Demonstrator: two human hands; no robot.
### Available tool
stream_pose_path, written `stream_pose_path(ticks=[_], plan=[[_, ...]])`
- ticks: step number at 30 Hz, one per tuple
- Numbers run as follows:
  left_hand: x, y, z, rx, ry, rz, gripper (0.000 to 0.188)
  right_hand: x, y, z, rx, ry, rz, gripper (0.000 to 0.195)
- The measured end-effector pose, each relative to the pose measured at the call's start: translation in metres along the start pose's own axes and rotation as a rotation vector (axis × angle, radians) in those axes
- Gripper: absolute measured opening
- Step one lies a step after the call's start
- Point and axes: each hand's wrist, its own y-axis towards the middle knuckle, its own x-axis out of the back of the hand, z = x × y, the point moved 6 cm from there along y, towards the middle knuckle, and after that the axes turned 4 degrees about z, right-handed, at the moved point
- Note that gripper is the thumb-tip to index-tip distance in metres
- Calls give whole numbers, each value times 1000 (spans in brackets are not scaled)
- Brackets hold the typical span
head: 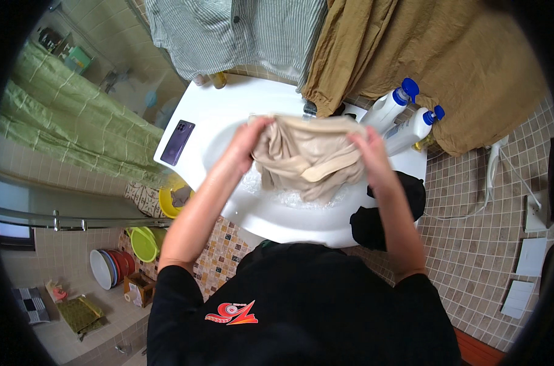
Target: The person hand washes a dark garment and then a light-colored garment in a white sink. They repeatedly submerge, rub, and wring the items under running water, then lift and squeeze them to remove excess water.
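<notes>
A wet beige garment (311, 151) is stretched between my two hands over a white washbasin (277, 224). My left hand (252, 139) grips its upper left edge, and my right hand (370, 151) grips the upper right. The garment's lower folds hang down to the bubbly water (286, 199) in the bowl. Part of the tap (309, 110) shows behind the cloth; the rest is hidden. Below my right forearm, a black cloth (370, 226) drapes over the basin's right front edge.
A purple phone (178, 142) lies on the counter's left end. White bottles with blue pump tops (389, 107) stand at the right. A striped shirt (240, 36) and brown clothing (423, 59) hang behind. A yellow basin (167, 201) sits lower left, near a green tub (144, 244).
</notes>
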Motion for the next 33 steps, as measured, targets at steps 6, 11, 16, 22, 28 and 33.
stream_pose_path(ticks=[6,11,16,22,28,33], plan=[[53,108,139,-165,705,-226,40,-26,43,-160,-5,-986,-239,50],[29,149,199,-182,1372,-148,53,-45,37,-216,133,-1423,-34,48],[32,172,219,-71,1613,-110,51,-39,63,-252,-128,-1390,129,51],[31,182,232,-88,1774,-139,37,-40,90,-263,-121,-1473,135,52],[30,165,195,51,1380,-215,53,-19,116,-297,-196,-1284,75,41],[85,166,217,151,772,-325,61,53,113,-314,-429,-314,-206,27]])
